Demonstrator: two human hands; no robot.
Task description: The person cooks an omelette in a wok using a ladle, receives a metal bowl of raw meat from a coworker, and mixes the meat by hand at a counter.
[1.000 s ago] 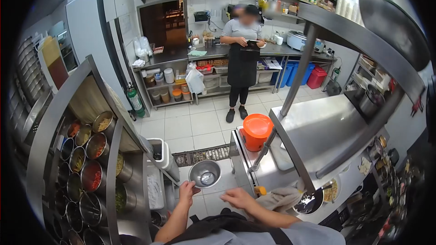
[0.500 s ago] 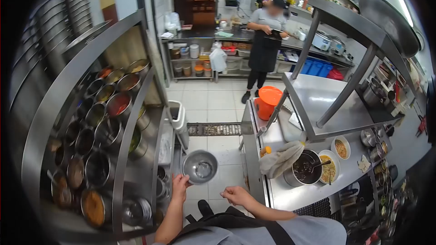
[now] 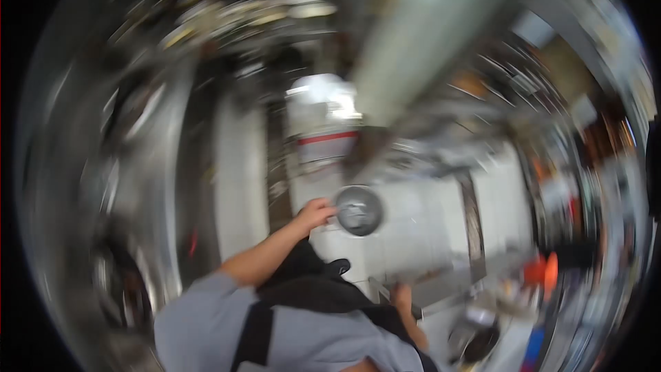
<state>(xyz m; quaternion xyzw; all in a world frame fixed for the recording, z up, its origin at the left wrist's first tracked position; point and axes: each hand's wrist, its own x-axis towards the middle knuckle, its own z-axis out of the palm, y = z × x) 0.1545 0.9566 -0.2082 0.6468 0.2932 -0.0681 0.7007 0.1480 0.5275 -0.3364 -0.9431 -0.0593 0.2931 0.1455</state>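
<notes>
A round grey metal bowl (image 3: pixel 359 211) is out in front of me over the tiled floor. My left hand (image 3: pixel 317 213) is closed on its near left rim, with the arm stretched forward. Something pale or shiny shows inside the bowl, too blurred to name. Low by my body, near the metal counter edge, my right hand (image 3: pixel 401 296) is smeared by motion. Its fingers cannot be made out, and nothing can be seen in it.
Strong blur covers the surroundings. A white container with a red band (image 3: pixel 329 139) stands ahead, beside a pale upright post (image 3: pixel 434 34). A floor drain (image 3: pixel 474 217) runs across the tiles. At lower right are an orange bucket (image 3: pixel 540 272) and a dark-filled pot (image 3: pixel 480 343).
My view has swung left, so the counter and orange bucket now lie at lower right and the co-worker is no longer discernible. The bowl has turned with me, still in my left hand.
</notes>
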